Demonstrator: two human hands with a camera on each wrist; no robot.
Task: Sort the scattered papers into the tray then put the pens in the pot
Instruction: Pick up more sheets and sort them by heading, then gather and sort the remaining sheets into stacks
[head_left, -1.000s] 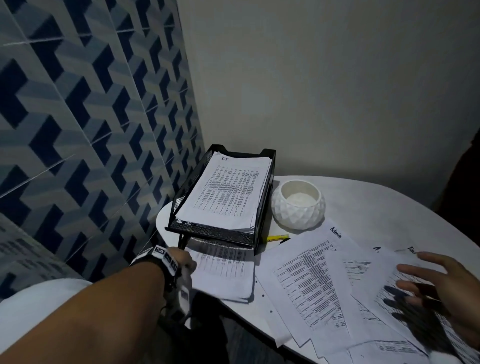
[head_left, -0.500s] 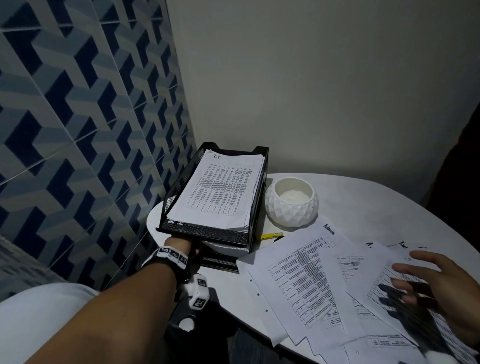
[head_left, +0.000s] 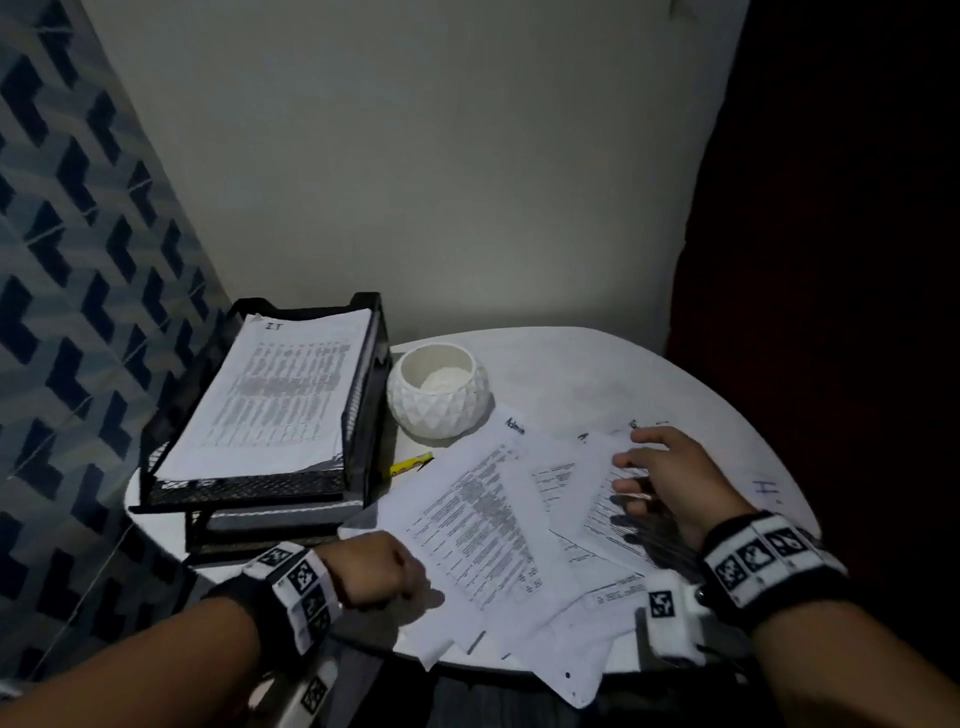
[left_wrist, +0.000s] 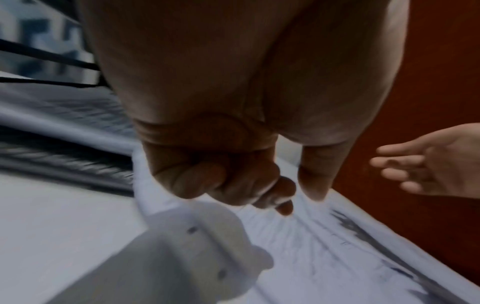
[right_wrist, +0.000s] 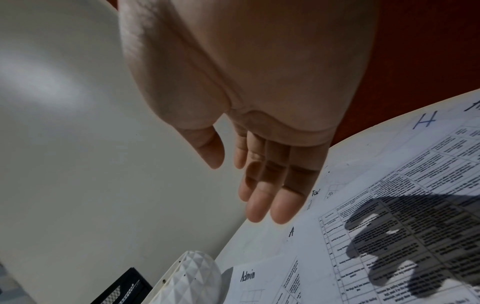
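Papers (head_left: 467, 525) lie fanned over the worktop (head_left: 597, 374) at 4 o'clock of the tray (head_left: 260, 499). The left hand (head_left: 382, 569) pinches a sheet's edge with curled fingers (left_wrist: 262, 185); the right hand (head_left: 670, 480), flat and holding nothing, hovers over another. Best square the sheets together before lifting, so none slides off the near edge.

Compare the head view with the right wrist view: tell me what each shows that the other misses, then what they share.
Only the head view shows the left hand on the near sheets, the paper stack in the top tray, and a yellow pen beside it. Only the right wrist view shows the right hand's straight fingers from the palm side, above the papers, and legible print. Both show the white pot and the sheet headed "Admin".
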